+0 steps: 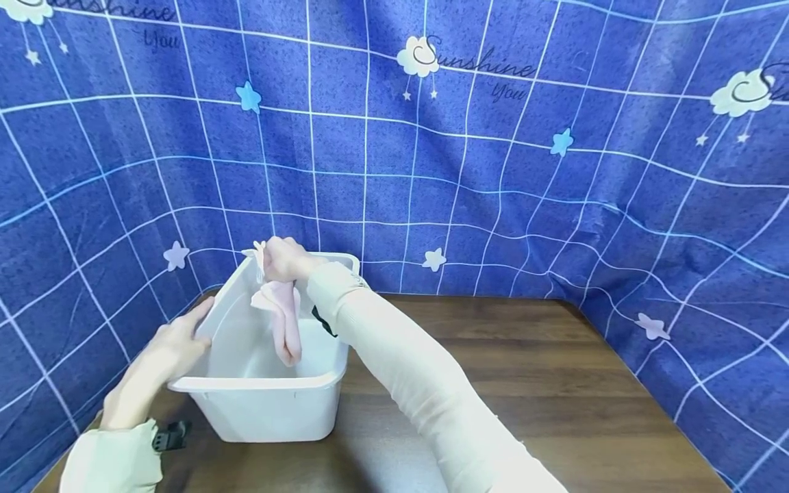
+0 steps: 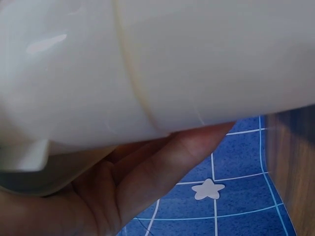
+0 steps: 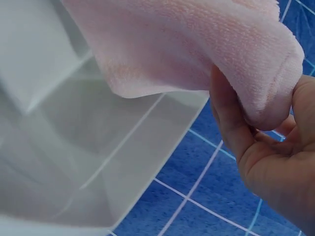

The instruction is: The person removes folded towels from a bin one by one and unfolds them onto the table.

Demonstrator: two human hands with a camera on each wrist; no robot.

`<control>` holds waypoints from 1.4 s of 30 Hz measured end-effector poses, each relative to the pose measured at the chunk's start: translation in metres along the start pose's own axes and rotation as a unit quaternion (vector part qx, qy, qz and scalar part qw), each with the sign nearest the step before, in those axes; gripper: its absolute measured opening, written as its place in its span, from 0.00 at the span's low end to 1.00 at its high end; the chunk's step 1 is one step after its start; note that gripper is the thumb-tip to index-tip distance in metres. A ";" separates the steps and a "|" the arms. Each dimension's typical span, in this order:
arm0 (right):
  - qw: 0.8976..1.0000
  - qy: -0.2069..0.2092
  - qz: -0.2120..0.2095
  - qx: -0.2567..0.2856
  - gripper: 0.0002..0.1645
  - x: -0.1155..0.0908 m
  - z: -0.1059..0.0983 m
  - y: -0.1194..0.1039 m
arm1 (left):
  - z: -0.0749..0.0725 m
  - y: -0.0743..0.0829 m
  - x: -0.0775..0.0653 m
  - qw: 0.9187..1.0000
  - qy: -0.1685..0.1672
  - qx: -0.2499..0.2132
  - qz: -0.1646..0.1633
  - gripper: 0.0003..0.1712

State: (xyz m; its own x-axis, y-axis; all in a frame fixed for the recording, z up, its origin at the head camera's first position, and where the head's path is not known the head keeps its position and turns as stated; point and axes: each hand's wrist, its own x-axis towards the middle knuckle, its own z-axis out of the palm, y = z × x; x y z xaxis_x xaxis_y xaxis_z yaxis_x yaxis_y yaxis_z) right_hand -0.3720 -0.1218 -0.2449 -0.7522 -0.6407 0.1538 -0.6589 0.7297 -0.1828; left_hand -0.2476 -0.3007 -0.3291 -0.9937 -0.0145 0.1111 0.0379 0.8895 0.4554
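Three hazards, in judgement; six kinds of thing, counted.

Hazard, cloth: the pink cloth point(image 1: 285, 322) could be slipping if your pinch is catching only one fold, since its lower end is hanging loose inside the white bin point(image 1: 265, 411).
Hazard, bin: it could be tipping or sliding towards the table's left edge if your left hand is pulling on the rim.
Hazard, snag: a dangling corner could be catching on the bin's rim if you are swinging it low.

Right hand point(image 1: 286, 259), one: you are pinching the cloth's upper part above the bin's far left corner.
Left hand point(image 1: 175, 349), one: you are gripping the bin's left rim, fingers lying along the outer wall.
Pink cloth, one showing; whether the pale scrap point(image 1: 257, 257) beside your right hand is belonging to it, you cannot tell.
White bin, one: standing near the left edge of the table point(image 1: 493, 363).
Table, one: showing wood grain.
Wrist straps, two dark: one point(image 1: 171, 436) showing at your left cuff, one point(image 1: 322, 320) at your right.
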 end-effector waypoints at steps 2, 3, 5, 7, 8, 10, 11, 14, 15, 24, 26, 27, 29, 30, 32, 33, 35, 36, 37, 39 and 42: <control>1.000 0.003 -0.013 -0.005 0.14 -0.002 -0.004 -0.001 | 0.001 -0.001 0.000 1.000 -0.001 0.000 0.000 0.43; 1.000 0.005 -0.018 -0.008 0.14 -0.003 -0.006 -0.002 | 0.001 -0.001 0.000 1.000 -0.001 0.000 0.000 0.43; 1.000 0.006 -0.021 -0.009 0.14 -0.005 -0.011 -0.004 | 0.002 -0.002 0.001 1.000 0.000 0.002 0.002 0.43; 1.000 0.009 -0.021 -0.009 0.11 -0.007 -0.015 -0.005 | 0.002 -0.002 0.001 1.000 0.000 0.003 0.004 0.43; 1.000 0.008 -0.020 -0.006 0.09 -0.008 -0.018 -0.006 | 0.001 -0.001 0.001 1.000 0.001 0.004 0.005 0.43; 1.000 0.008 -0.018 -0.002 0.03 -0.009 -0.022 -0.006 | 0.001 -0.001 0.002 1.000 -0.001 0.004 0.005 0.43; 1.000 0.009 -0.016 -0.001 0.03 -0.009 -0.024 -0.006 | 0.001 -0.001 0.002 1.000 -0.001 0.004 0.005 0.43; 1.000 0.008 -0.015 0.004 0.06 -0.011 -0.031 -0.007 | 0.000 -0.001 0.002 1.000 0.000 0.003 0.003 0.43; 1.000 0.008 -0.012 0.007 0.06 -0.011 -0.034 -0.007 | 0.000 0.000 0.002 1.000 0.000 0.004 0.004 0.43; 1.000 0.023 -0.012 0.015 0.07 -0.016 -0.051 0.000 | 0.000 -0.001 0.002 1.000 -0.001 0.003 0.005 0.43; 0.999 0.024 -0.010 0.021 0.06 -0.018 -0.054 0.003 | 0.000 -0.002 0.003 1.000 -0.003 0.005 0.004 0.43; 0.999 0.025 -0.008 0.025 0.06 -0.019 -0.055 0.005 | 0.000 -0.002 0.003 1.000 -0.003 0.005 0.004 0.43; 0.999 0.026 -0.004 0.036 0.06 -0.021 -0.057 0.009 | 0.000 -0.003 0.003 1.000 -0.004 0.004 0.004 0.43; 0.999 0.027 -0.001 0.043 0.05 -0.023 -0.059 0.011 | 0.001 -0.003 0.003 1.000 -0.006 0.004 0.003 0.43; 0.998 0.032 -0.001 0.052 0.06 -0.026 -0.061 0.016 | 0.001 -0.003 0.003 1.000 -0.006 0.003 0.003 0.43; 0.998 0.034 -0.001 0.057 0.06 -0.028 -0.062 0.018 | 0.001 -0.003 0.003 1.000 -0.006 0.003 0.003 0.43; 0.997 0.039 -0.002 0.066 0.06 -0.031 -0.065 0.023 | 0.001 -0.003 0.003 1.000 -0.005 0.004 0.004 0.43; 0.997 0.041 0.000 0.071 0.06 -0.033 -0.066 0.026 | 0.001 -0.003 0.003 1.000 -0.004 0.005 0.006 0.43; 0.996 0.043 0.001 0.076 0.05 -0.035 -0.067 0.028 | 0.001 -0.003 0.003 1.000 -0.003 0.005 0.006 0.44; 0.995 0.046 0.005 0.088 0.05 -0.038 -0.069 0.034 | 0.001 -0.003 0.003 1.000 -0.003 0.004 0.007 0.44; 0.993 0.055 0.011 0.099 0.04 -0.043 -0.072 0.042 | 0.001 -0.003 0.003 1.000 -0.004 0.003 0.005 0.43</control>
State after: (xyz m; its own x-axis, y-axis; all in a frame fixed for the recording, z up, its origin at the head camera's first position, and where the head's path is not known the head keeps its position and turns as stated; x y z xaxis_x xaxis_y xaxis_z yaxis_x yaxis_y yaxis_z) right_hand -0.3676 -0.0466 -0.1888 -0.7695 -0.5874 0.2507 -0.6367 0.6748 -0.3733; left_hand -0.2504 -0.3027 -0.3306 -0.9941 -0.0008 0.1081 0.0480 0.8928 0.4480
